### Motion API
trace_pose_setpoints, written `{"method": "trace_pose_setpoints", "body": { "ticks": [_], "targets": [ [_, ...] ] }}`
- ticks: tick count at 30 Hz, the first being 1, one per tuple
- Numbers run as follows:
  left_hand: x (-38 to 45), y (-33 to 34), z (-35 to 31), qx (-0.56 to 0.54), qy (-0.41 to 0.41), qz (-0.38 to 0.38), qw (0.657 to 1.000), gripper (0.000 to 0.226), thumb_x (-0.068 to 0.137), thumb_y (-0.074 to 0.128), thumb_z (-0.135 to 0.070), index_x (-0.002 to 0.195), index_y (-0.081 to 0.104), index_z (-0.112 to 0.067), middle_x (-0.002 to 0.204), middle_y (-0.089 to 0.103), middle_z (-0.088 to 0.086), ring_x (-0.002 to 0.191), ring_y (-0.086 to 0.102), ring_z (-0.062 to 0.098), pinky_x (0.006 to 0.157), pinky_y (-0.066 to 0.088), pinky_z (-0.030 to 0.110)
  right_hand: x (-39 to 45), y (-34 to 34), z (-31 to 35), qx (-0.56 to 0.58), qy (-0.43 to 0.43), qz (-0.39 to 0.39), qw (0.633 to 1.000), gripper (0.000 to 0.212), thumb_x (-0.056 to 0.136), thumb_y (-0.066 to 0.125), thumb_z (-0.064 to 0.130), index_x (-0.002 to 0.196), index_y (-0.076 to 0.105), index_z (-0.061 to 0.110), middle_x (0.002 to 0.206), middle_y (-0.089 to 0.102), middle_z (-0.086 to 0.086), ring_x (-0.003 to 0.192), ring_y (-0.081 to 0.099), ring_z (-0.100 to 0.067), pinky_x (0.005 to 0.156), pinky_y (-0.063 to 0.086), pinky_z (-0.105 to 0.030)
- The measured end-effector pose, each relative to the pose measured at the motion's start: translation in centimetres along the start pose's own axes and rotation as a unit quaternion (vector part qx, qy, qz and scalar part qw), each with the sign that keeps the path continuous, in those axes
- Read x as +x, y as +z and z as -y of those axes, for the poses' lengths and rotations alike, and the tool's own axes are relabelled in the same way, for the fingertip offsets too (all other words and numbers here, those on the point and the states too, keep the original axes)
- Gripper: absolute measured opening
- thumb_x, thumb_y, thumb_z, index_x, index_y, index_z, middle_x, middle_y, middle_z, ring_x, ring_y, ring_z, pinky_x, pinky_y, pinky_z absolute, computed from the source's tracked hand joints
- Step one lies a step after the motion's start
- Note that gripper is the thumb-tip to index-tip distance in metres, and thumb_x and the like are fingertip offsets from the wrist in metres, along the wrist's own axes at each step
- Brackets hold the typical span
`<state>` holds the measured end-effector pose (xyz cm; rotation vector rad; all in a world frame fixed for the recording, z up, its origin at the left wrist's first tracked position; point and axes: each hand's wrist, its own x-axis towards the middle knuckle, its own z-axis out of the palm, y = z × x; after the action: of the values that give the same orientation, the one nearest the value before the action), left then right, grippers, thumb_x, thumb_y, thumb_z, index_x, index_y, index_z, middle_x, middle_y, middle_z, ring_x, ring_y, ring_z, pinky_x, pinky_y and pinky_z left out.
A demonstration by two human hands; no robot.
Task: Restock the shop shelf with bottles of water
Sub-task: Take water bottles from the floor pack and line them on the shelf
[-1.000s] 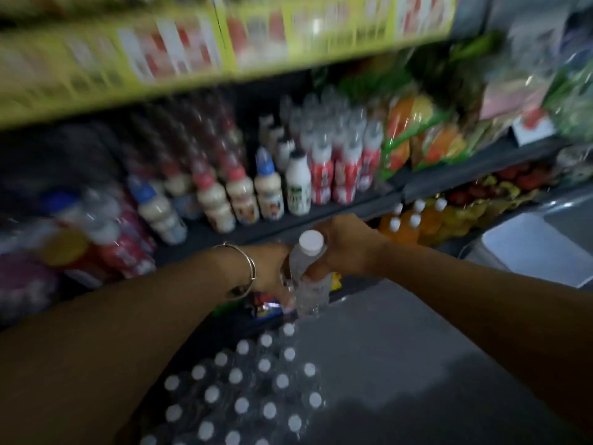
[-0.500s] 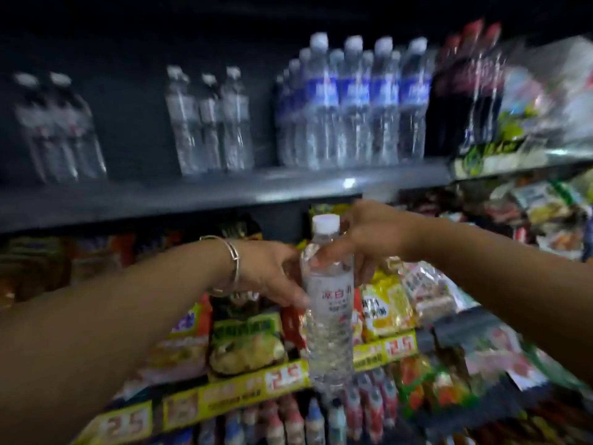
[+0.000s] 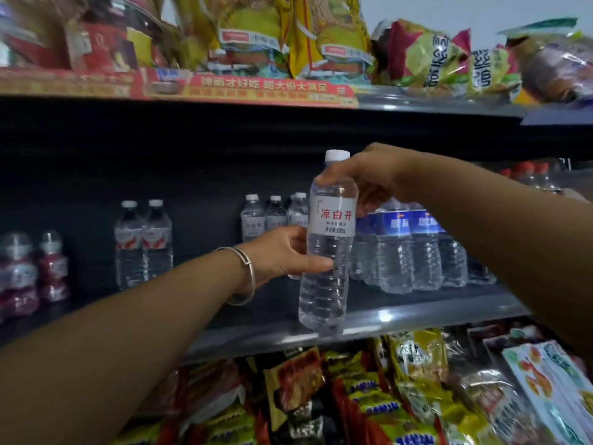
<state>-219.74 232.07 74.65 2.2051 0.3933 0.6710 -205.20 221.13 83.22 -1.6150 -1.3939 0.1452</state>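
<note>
I hold a clear water bottle (image 3: pixel 327 252) with a white cap and a white label with red characters, upright in front of the dark middle shelf (image 3: pixel 369 319). My left hand (image 3: pixel 282 252), with a silver bangle on the wrist, grips its middle from the left. My right hand (image 3: pixel 365 178) pinches its shoulder just under the cap. Its base hangs level with the shelf's front edge. Three matching bottles (image 3: pixel 272 216) stand at the back of the shelf, just behind the held one.
Blue-labelled water bottles (image 3: pixel 414 248) fill the shelf to the right, two red-marked bottles (image 3: pixel 142 242) and red drinks (image 3: pixel 29 271) stand to the left. Snack bags crowd the shelf above (image 3: pixel 337 43) and the one below (image 3: pixel 385 396). The shelf shows bare surface between the bottle groups.
Both hands have lifted the bottle from the pack on the floor up to the water shelf. My view has risen with it, and the bottle is now closer to that shelf.
</note>
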Motion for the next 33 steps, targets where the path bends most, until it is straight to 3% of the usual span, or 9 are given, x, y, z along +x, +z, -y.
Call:
{"method": "trace_pose_setpoints", "body": {
  "ticks": [3, 6, 11, 15, 19, 22, 26, 29, 33],
  "targets": [
    [1.6, -1.5, 1.8, 0.018, -0.003, -0.046, 0.999, 0.057, 0.065, 0.082, -0.021, 0.116, 0.057, -0.015, 0.111, 0.068, 0.001, 0.105, 0.063, 0.018, 0.1, 0.046, 0.04, 3.0, 2.1, 0.3, 0.021, 0.003, -0.025, 0.999, 0.045, 0.067, 0.08, 0.035, 0.094, 0.064, 0.003, 0.08, 0.065, -0.016, 0.058, 0.063, -0.026, 0.054, 0.05, -0.027],
    [3.4, -2.5, 4.0, 0.042, -0.024, -0.061, 0.997, 0.052, 0.065, 0.083, -0.023, 0.112, 0.059, -0.019, 0.106, 0.069, -0.004, 0.101, 0.064, 0.013, 0.097, 0.047, 0.035, 6.2, 4.2, -0.1, 0.028, 0.007, -0.033, 0.999, 0.054, 0.064, 0.082, 0.035, 0.099, 0.063, 0.0, 0.088, 0.064, -0.018, 0.062, 0.064, -0.028, 0.049, 0.051, -0.026],
    [6.6, -3.3, 7.5, 0.062, -0.066, -0.125, 0.988, 0.026, 0.068, 0.082, -0.015, 0.087, 0.066, -0.021, 0.098, 0.071, -0.001, 0.094, 0.066, 0.015, 0.089, 0.052, 0.033, 11.2, 7.0, -2.0, 0.028, 0.009, -0.02, 0.999, 0.05, 0.065, 0.083, 0.033, 0.094, 0.058, 0.001, 0.087, 0.062, -0.016, 0.059, 0.063, -0.026, 0.044, 0.048, -0.024],
    [9.0, -3.7, 9.1, 0.067, -0.078, -0.166, 0.981, 0.029, 0.067, 0.082, -0.011, 0.074, 0.058, -0.025, 0.082, 0.067, -0.006, 0.086, 0.064, 0.016, 0.082, 0.051, 0.03, 14.3, 8.3, -3.4, 0.019, 0.008, -0.012, 1.0, 0.04, 0.069, 0.081, 0.032, 0.079, 0.053, 0.005, 0.079, 0.057, -0.011, 0.061, 0.06, -0.023, 0.044, 0.049, -0.026],
    [10.6, -4.0, 10.2, 0.086, -0.084, -0.187, 0.975, 0.032, 0.067, 0.082, -0.012, 0.076, 0.054, -0.026, 0.087, 0.067, -0.005, 0.084, 0.064, 0.013, 0.083, 0.052, 0.031, 17.0, 9.3, -4.9, 0.008, 0.0, 0.001, 1.0, 0.041, 0.07, 0.08, 0.036, 0.079, 0.052, 0.007, 0.082, 0.059, -0.012, 0.066, 0.062, -0.025, 0.056, 0.053, -0.031],
    [11.6, -4.2, 11.2, 0.096, -0.092, -0.197, 0.971, 0.031, 0.069, 0.081, -0.014, 0.073, 0.053, -0.026, 0.08, 0.064, -0.009, 0.08, 0.062, 0.011, 0.079, 0.051, 0.028, 18.6, 10.0, -5.9, 0.009, 0.005, 0.004, 1.0, 0.043, 0.071, 0.079, 0.043, 0.083, 0.055, 0.009, 0.079, 0.06, -0.008, 0.06, 0.059, -0.019, 0.052, 0.05, -0.027],
    [12.8, -4.6, 12.1, 0.122, -0.102, -0.213, 0.964, 0.025, 0.07, 0.081, -0.02, 0.075, 0.057, -0.025, 0.09, 0.069, -0.004, 0.084, 0.064, 0.013, 0.079, 0.051, 0.026, 19.4, 11.1, -7.2, -0.002, 0.014, 0.058, 0.998, 0.056, 0.072, 0.074, 0.051, 0.096, 0.062, 0.003, 0.075, 0.064, -0.009, 0.06, 0.058, -0.019, 0.054, 0.049, -0.027],
    [13.6, -4.9, 12.9, 0.137, -0.118, -0.225, 0.957, 0.028, 0.071, 0.08, -0.025, 0.09, 0.062, -0.019, 0.097, 0.067, -0.005, 0.087, 0.063, 0.013, 0.076, 0.047, 0.023, 19.3, 12.0, -8.8, -0.021, 0.049, 0.132, 0.99, 0.056, 0.073, 0.075, 0.046, 0.104, 0.055, 0.004, 0.087, 0.064, -0.014, 0.072, 0.064, -0.024, 0.065, 0.055, -0.031],
    [14.4, -5.0, 13.3, 0.142, -0.115, -0.234, 0.955, 0.044, 0.072, 0.079, -0.022, 0.108, 0.054, -0.013, 0.099, 0.06, -0.006, 0.089, 0.056, 0.011, 0.075, 0.043, 0.019, 19.4, 14.0, -11.2, -0.045, 0.113, 0.198, 0.973, 0.053, 0.08, 0.074, 0.023, 0.12, 0.05, -0.003, 0.11, 0.061, -0.028, 0.089, 0.066, -0.038, 0.071, 0.058, -0.043]
  ]
}}
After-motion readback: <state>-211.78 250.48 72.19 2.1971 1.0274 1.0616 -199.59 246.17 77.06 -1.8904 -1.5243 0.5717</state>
